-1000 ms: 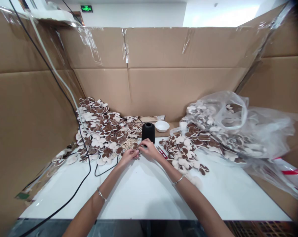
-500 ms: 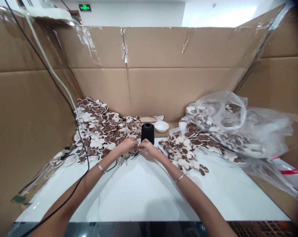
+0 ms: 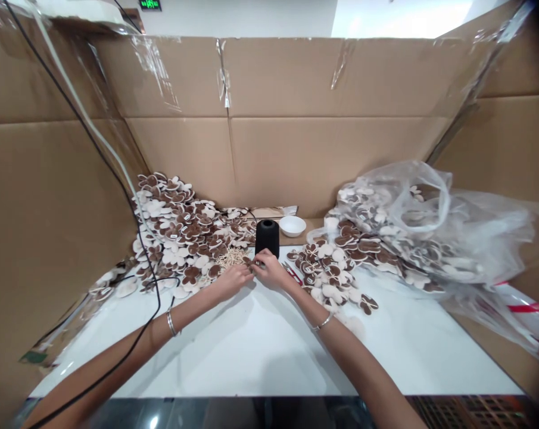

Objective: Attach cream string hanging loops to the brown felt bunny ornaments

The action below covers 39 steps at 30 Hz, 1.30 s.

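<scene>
My left hand (image 3: 234, 281) and my right hand (image 3: 269, 269) meet at the middle of the white table, fingers closed and fingertips nearly touching. Between them is a small brown flower-shaped felt piece (image 3: 247, 261), mostly covered by the fingers. Just behind my left hand lies a tangle of thin beige strings (image 3: 232, 257). A black cylinder (image 3: 267, 238) with a hole in its top stands behind my right hand. To the right of that hand lies a red-handled tool (image 3: 293, 273), partly hidden, perhaps scissors.
A large heap of brown and white flower-shaped pieces (image 3: 175, 220) fills the back left. On the right are a smaller pile (image 3: 334, 271) and a clear plastic bag (image 3: 463, 229) of pieces. A white bowl (image 3: 292, 226) stands behind. Cardboard walls (image 3: 287, 155) enclose the table; a black cable (image 3: 150, 262) crosses above my left forearm.
My left hand has moved slightly down and toward me, uncovering the beige strings. My right hand stays almost in place. The view has tilted down a little.
</scene>
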Each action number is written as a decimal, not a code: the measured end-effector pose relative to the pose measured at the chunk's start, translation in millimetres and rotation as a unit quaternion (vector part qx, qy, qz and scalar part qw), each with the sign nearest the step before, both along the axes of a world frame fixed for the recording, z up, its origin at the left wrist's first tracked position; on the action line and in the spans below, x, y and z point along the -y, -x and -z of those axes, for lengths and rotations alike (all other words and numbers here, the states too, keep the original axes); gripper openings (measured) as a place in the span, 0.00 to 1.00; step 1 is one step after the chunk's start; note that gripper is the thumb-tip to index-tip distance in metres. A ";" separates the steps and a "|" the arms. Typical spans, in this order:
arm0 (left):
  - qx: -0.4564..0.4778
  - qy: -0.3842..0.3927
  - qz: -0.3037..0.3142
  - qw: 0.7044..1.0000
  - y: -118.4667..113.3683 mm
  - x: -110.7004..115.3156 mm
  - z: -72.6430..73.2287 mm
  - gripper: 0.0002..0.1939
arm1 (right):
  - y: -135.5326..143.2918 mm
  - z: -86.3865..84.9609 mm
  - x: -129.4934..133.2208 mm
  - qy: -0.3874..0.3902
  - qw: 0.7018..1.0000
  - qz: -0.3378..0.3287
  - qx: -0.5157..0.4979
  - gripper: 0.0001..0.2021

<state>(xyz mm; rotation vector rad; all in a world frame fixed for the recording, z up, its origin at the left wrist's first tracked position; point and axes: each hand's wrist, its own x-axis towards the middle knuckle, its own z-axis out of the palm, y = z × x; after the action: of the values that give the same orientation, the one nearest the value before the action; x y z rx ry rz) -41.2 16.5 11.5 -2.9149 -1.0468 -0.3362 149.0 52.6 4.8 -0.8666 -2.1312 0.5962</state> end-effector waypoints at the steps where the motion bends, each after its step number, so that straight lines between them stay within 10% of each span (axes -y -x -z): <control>1: 0.033 0.027 -0.026 0.999 0.9 6.4 5.6 0.09 | 0.1 -1.5 1.0 0.009 1.000 0.005 -0.011 0.03; 5: 0.288 0.213 -0.187 0.915 -0.5 22.8 22.1 0.09 | -0.3 -4.8 3.0 0.026 0.999 0.003 -0.034 0.02; 9: 0.574 0.442 -0.251 0.642 -10.6 23.2 26.5 0.16 | -0.5 -5.0 4.1 0.034 0.999 0.004 -0.043 0.02; 11: 0.621 0.488 -0.238 0.566 -16.1 21.5 25.9 0.19 | -0.5 -4.9 4.7 0.033 0.998 0.004 -0.044 0.02; 29: 0.663 0.499 -0.211 0.517 -17.8 -4.9 40.9 0.09 | -1.3 -11.6 5.0 0.065 0.996 0.002 -0.066 0.02; 39: 0.614 0.566 -0.167 0.523 -1.6 10.9 13.6 0.16 | -2.9 -13.4 6.5 0.062 0.996 0.001 -0.063 0.02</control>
<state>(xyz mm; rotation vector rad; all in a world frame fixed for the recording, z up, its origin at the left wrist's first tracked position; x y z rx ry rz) -39.5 5.6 -2.1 -2.5195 -2.6974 -2.9492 151.9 46.1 18.2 -0.8738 -1.9959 0.7699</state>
